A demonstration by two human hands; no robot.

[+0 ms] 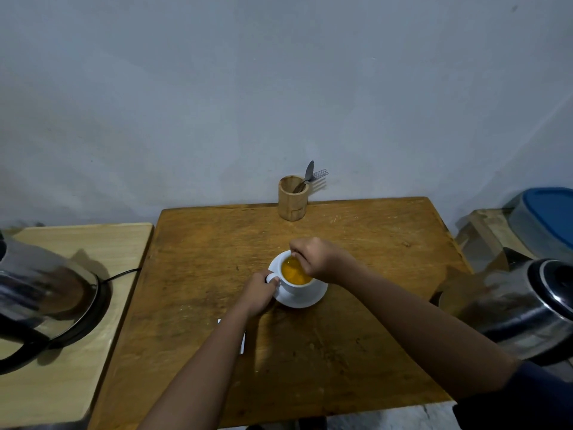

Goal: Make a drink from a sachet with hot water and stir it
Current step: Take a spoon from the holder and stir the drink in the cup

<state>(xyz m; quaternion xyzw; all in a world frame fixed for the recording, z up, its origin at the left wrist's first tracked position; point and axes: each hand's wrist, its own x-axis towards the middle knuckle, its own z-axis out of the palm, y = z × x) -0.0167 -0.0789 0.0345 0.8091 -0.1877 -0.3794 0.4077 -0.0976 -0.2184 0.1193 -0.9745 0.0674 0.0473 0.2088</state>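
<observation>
Left hand (259, 293) closes its grip on the handle of white cup (296, 280); right hand (316, 259), fist closed, dips a barely visible stirrer into the orange drink (293, 271); saucer (305, 301) on table (201, 259).

A plain domestic kitchen corner: a worn wooden table (310, 352) against a bare painted wall (279, 88), carrying a wooden cutlery holder (292, 198) with a fork and spoon, flanked by steel electric kettles (46, 293) and a lidded plastic tub (545, 218).
</observation>
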